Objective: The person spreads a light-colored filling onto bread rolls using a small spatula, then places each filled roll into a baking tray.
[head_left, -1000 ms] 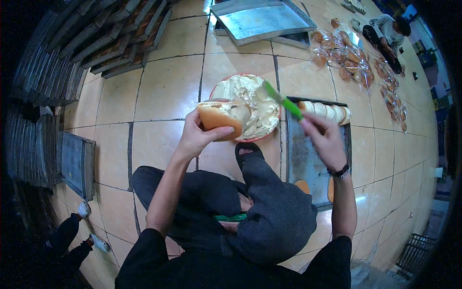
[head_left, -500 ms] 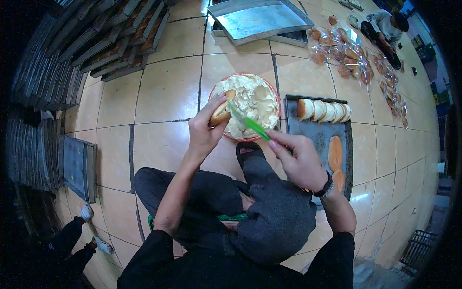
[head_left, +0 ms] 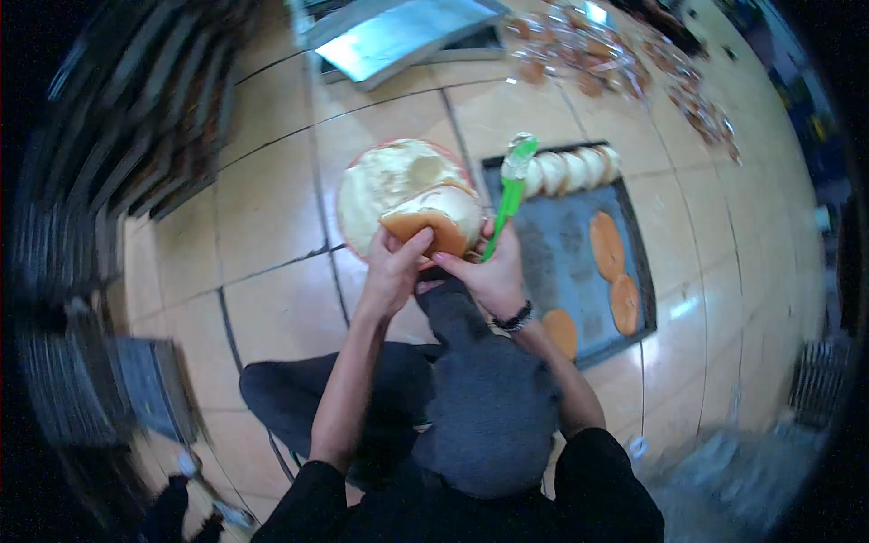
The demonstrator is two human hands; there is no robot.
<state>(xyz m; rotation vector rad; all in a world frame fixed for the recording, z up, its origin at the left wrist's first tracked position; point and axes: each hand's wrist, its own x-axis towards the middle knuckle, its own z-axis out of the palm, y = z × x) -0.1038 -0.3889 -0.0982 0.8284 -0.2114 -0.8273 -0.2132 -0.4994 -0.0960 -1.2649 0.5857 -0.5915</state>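
My left hand (head_left: 394, 271) grips a bun (head_left: 425, 226) topped with pale cream, over a wide red-rimmed bowl of cream (head_left: 378, 185). My right hand (head_left: 484, 267) holds a green spatula (head_left: 510, 195) upright, its blade smeared with cream, while my thumb reaches to the bun's lower edge. Beside the bowl, a dark metal tray (head_left: 566, 255) carries a row of cream-filled buns (head_left: 579, 170) at the back and several golden buns (head_left: 605, 242) lower down.
Stacked metal trays stand at the left (head_left: 145, 127). More trays (head_left: 407, 36) and bagged buns (head_left: 588, 54) lie at the back. Another person's dark-clothed legs (head_left: 167, 498) show at the lower left; someone is partly visible at the upper right (head_left: 665, 23).
The view has shifted. The bun has moved right and turned, with cream now on top. The spatula has moved off the cream to stand upright beside it, as my right hand joined the bun.
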